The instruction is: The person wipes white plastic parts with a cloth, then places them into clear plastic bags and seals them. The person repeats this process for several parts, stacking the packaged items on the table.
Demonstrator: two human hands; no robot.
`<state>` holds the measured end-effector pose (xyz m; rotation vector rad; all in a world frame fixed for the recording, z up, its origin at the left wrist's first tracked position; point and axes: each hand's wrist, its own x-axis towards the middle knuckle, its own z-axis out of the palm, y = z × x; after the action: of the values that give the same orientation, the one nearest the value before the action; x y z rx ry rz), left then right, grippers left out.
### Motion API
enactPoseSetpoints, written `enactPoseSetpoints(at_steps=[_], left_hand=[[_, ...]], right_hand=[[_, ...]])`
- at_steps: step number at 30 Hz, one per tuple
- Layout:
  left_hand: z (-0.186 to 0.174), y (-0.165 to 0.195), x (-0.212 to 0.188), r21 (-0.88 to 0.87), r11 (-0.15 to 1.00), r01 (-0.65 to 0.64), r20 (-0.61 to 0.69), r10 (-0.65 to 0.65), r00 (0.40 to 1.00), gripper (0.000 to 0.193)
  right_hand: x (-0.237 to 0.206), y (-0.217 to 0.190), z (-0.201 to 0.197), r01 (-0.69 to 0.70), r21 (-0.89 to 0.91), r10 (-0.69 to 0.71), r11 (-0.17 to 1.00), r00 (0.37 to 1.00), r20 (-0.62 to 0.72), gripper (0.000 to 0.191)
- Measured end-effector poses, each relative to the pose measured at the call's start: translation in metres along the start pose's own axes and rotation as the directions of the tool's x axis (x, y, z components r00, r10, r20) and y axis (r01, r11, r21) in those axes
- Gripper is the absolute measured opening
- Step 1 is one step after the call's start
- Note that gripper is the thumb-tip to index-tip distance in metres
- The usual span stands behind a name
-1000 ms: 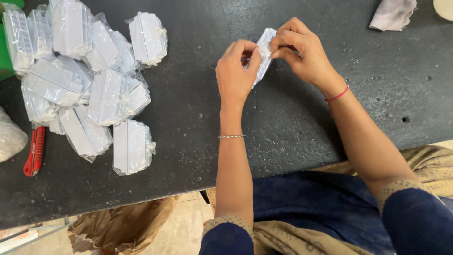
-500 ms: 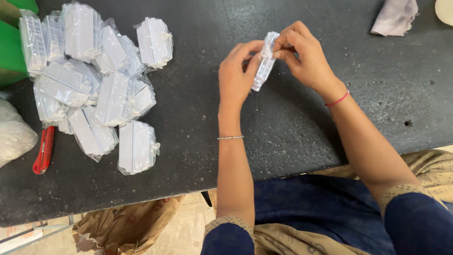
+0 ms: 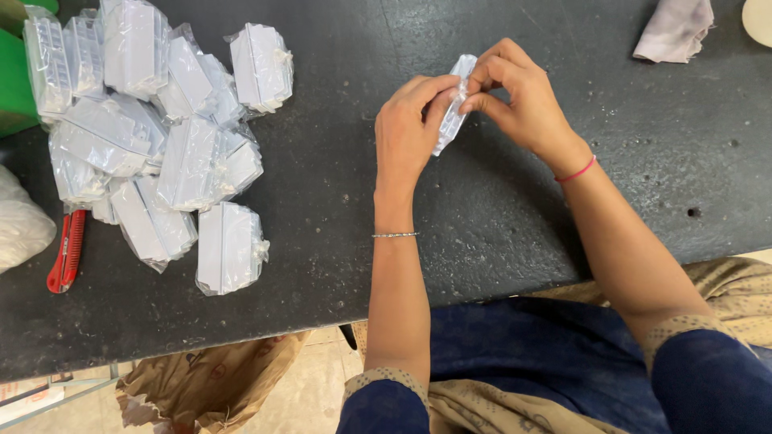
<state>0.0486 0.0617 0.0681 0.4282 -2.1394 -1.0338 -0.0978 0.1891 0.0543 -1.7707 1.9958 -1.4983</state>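
Note:
My left hand [image 3: 410, 128] and my right hand [image 3: 519, 100] both grip one small white part wrapped in a clear plastic bag [image 3: 452, 104], held just above the dark table [image 3: 338, 201]. The left fingers pinch its lower side, the right fingers pinch its top edge. To the left lies a pile of several similar bagged white parts [image 3: 153, 137], well apart from both hands.
A red utility knife [image 3: 66, 251] lies near the table's left front edge, beside a white bag [image 3: 20, 225]. A green bin [image 3: 14, 80] stands at the far left. A grey cloth [image 3: 675, 28] lies at the back right. A brown paper sack [image 3: 201, 382] sits below the table.
The view has shifted slightly, so the pile sits a bit further right and lower. Both hands keep hold of the bagged part, with small finger movements.

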Motion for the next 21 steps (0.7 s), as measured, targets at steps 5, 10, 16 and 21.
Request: enactPoseSetpoints(at_steps=[5, 10, 16, 21], left_hand=[[0.013, -0.026, -0.006, -0.040, 0.998, 0.052, -0.007, -0.052, 0.999, 0.015], [0.038, -0.063, 0.001, -0.009, 0.993, 0.118, 0.007, -0.118, 0.993, 0.017], [0.071, -0.083, 0.015, 0.116, 0.992, 0.056, -0.120, -0.042, 0.992, 0.017], [0.078, -0.085, 0.011, 0.089, 0.990, 0.111, -0.204, -0.091, 0.975, 0.015]], right_hand=[[-0.004, 0.011, -0.002, 0.063, -0.159, -0.063, 0.985, 0.998, 0.005, 0.021], [-0.019, 0.061, -0.005, -0.001, -0.256, 0.018, 0.967, 0.998, 0.064, 0.019], [-0.008, 0.174, 0.028, -0.212, 0.402, 0.084, 0.891, 0.946, 0.312, 0.018], [-0.015, 0.207, 0.019, -0.144, 0.412, 0.014, 0.900, 0.953, 0.303, 0.020]])
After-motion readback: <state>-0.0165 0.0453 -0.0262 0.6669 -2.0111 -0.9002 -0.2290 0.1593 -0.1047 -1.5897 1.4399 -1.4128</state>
